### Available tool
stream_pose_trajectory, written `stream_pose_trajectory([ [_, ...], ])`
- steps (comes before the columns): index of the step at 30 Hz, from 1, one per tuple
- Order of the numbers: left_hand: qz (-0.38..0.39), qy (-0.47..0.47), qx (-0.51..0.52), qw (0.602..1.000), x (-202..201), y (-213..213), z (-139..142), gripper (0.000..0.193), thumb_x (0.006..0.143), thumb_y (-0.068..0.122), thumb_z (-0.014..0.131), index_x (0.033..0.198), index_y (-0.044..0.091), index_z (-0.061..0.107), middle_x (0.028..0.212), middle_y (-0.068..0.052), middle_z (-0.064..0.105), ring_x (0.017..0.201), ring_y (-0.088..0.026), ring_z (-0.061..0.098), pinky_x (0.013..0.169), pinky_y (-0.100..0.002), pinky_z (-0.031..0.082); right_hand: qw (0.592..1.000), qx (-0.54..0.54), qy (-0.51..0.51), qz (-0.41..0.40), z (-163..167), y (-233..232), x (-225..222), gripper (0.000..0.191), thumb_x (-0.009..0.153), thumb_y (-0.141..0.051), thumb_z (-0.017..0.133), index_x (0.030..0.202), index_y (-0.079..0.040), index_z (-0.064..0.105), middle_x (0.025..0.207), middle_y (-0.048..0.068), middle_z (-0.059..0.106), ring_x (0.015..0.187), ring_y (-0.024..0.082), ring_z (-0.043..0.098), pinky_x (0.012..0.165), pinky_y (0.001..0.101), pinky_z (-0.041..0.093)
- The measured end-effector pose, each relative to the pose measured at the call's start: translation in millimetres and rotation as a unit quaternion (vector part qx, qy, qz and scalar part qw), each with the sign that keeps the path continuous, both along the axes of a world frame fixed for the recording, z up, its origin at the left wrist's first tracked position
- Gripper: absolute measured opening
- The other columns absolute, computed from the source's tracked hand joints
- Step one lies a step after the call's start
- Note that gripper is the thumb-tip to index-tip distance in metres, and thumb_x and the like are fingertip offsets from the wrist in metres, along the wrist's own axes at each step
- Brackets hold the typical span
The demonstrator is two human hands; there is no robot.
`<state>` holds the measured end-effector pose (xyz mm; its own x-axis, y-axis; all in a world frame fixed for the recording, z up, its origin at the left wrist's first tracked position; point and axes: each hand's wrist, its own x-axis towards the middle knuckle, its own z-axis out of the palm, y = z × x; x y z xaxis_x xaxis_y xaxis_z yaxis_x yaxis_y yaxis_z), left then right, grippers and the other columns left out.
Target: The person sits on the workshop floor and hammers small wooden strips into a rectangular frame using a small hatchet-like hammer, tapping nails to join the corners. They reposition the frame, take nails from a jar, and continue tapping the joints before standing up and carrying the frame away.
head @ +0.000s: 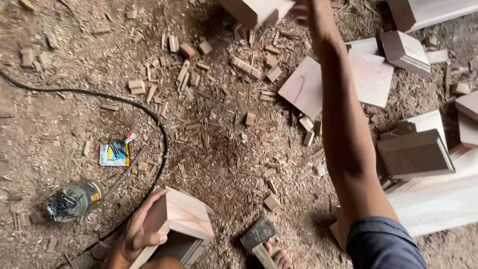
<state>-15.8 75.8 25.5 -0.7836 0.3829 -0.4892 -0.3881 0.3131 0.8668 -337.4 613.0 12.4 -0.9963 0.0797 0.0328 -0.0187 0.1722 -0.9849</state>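
My left hand (139, 231) grips the side of a small open wooden box (181, 219) at the bottom left, fingers curled over its edge. My right arm stretches up across the frame, and my right hand (303, 11) at the top edge holds a pale wooden block (254, 9), which is raised off the ground and partly cut off by the frame. A hammer (258, 235) with a dark head lies on the sawdust between my arms, next to my toes (280, 258).
Sawdust and several small wood offcuts (209, 89) cover the ground. A black cable (149, 112) curves across the left. A clear jar of nails (72, 200) and a nail packet (115, 153) lie left. Flat plywood squares (371, 77) and wooden boxes (416, 154) sit right.
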Motion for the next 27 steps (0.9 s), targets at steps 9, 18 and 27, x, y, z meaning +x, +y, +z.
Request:
stream_pose_trajectory([
  [9, 0.011, -0.007, -0.012, 1.0, 17.5, -2.2, 5.3, 0.115, 0.046, 0.04, 0.072, 0.152, 0.003, 0.045, 0.152, -0.017, 0.05, 0.142, -0.028, 0.045, 0.118, -0.037, 0.028, 0.966, 0.013, -0.258, 0.02, -34.0, -136.4, 293.6, 0.047, 0.099, -0.044, 0.058, 0.124, -0.007, 0.072, 0.089, 0.011, 0.074, 0.071, 0.019, 0.062, 0.062, 0.0344, 0.051],
  [18, -0.065, 0.184, -0.03, 0.98, 35.6, -8.9, -5.2, 0.089, 0.063, 0.037, 0.074, 0.144, 0.003, 0.056, 0.16, -0.019, 0.045, 0.151, -0.032, 0.039, 0.123, -0.042, 0.026, 0.946, 0.278, -0.16, -0.049, -25.7, -93.2, 486.0, 0.035, 0.102, -0.034, 0.056, 0.118, -0.007, 0.072, 0.104, 0.012, 0.078, 0.08, 0.02, 0.075, 0.071, 0.0346, 0.062],
  [27, -0.158, 0.189, -0.126, 0.961, 47.0, -1.3, 14.2, 0.076, 0.083, 0.043, 0.066, 0.152, 0.019, 0.046, 0.167, -0.017, 0.027, 0.154, -0.033, 0.025, 0.12, -0.047, 0.021, 0.752, 0.542, -0.262, -0.27, -9.7, -10.4, 546.4, 0.064, 0.097, -0.054, 0.055, 0.144, -0.012, 0.052, 0.154, 0.023, 0.039, 0.139, 0.045, 0.039, 0.109, 0.0645, 0.037],
])
